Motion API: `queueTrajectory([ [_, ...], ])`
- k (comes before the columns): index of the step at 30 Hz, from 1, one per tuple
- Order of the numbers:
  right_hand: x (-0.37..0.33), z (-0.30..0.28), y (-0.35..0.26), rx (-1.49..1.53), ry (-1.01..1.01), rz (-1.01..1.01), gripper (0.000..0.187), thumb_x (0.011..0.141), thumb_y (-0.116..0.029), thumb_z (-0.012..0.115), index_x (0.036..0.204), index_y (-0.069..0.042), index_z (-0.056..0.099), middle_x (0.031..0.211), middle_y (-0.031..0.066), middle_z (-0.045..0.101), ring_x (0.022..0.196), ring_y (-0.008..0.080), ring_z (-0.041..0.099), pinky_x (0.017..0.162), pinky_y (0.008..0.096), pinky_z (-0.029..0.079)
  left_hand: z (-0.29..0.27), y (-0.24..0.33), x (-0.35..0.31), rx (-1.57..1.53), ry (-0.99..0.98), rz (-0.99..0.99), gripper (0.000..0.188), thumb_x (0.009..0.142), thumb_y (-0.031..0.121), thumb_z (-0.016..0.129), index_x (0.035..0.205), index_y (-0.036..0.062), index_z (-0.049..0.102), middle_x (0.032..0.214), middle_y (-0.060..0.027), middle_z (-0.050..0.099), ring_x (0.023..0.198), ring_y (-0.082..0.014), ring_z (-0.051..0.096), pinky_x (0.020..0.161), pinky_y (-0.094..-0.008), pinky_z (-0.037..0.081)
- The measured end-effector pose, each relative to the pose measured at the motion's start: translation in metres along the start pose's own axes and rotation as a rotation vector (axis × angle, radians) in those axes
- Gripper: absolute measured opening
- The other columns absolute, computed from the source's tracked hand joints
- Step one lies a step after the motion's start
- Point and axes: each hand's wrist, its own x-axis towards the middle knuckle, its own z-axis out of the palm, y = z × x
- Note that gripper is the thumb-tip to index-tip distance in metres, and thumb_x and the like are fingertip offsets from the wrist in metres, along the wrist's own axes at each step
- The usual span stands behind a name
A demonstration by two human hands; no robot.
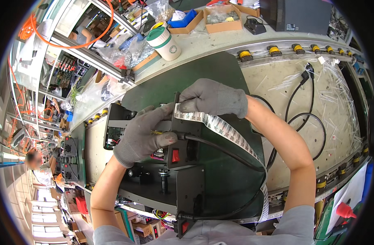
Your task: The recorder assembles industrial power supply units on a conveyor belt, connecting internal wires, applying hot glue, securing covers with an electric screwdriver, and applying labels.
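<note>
My left hand (140, 134), in a grey glove, grips a black metal housing (187, 128) by the edge of its upright end panel, thumb near a plugged-in black power cord (219, 152). A red rocker switch (176, 154) shows on that panel, below the plug. At the panel's top, my gloved right hand (207, 98) pinches a strip of printed labels (232, 134) against or just in front of the metal. From there the strip hangs in a long curve toward my body. A second black housing (190, 185) with its own cord lies nearer me. Whether a label sticks to the panel is hidden.
A green mat (150, 92) lies under the housings. Loose cords (311, 116) and clear plastic scraps lie on the right. Along the back stand a lidded cup (166, 45), cardboard trays (223, 25) and a dark box (295, 16). Yellow-black rollers (275, 50) line the edge. A person (44, 167) is far left.
</note>
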Motion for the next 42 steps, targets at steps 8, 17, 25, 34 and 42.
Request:
queueTrajectory([
  [8,0.001,0.003,0.002,-0.018,0.053,-0.032,0.027,0.089,-0.027,0.065,0.099,-0.004,0.072,0.079,0.0135,0.069,0.07,0.0197,0.063,0.071,0.0336,0.05,-0.001,0.002,0.0,0.057,0.016,0.0,0.088,0.075,0.058,0.074,0.134,-0.0027,0.051,0.119,-0.0188,0.065,0.115,-0.0349,0.058,0.105,-0.0411,0.038],
  [17,0.001,0.002,0.001,-0.016,0.023,0.003,0.023,0.088,-0.019,0.066,0.105,-0.004,0.071,0.086,0.0154,0.07,0.073,0.0199,0.062,0.074,0.0336,0.05,-0.001,0.001,0.0,0.045,0.018,-0.01,0.086,0.075,0.055,0.075,0.133,-0.0032,0.052,0.118,-0.0202,0.064,0.114,-0.0346,0.059,0.102,-0.0406,0.041],
  [25,0.001,0.002,0.001,-0.033,0.028,0.031,0.023,0.087,-0.021,0.067,0.101,-0.004,0.072,0.082,0.0144,0.069,0.071,0.0187,0.062,0.071,0.0335,0.049,-0.001,0.0,-0.001,0.002,0.027,-0.026,0.086,0.074,0.053,0.077,0.134,-0.0036,0.051,0.118,-0.0206,0.063,0.113,-0.0322,0.06,0.1,-0.039,0.044],
  [34,-0.033,-0.01,-0.045,-0.012,0.184,0.302,0.024,0.086,-0.021,0.066,0.095,0.0,0.069,0.072,0.007,0.062,0.067,0.0115,0.054,0.067,0.028,0.047,0.001,0.012,-0.004,0.019,0.181,0.03,0.081,0.072,0.05,0.08,0.128,-0.0014,0.054,0.11,-0.0166,0.065,0.107,-0.0272,0.063,0.093,-0.0365,0.049],
  [42,-0.096,0.041,-0.101,0.029,0.28,0.015,0.018,0.086,-0.016,0.068,0.094,0.0,0.069,0.078,0.0096,0.066,0.072,0.0132,0.062,0.068,0.0286,0.049,0.044,0.071,-0.062,-0.169,0.215,-0.019,0.025,0.082,0.017,0.078,0.097,0.0017,0.064,0.082,-0.0038,0.067,0.072,-0.0069,0.061,0.066,-0.0249,0.05],
])
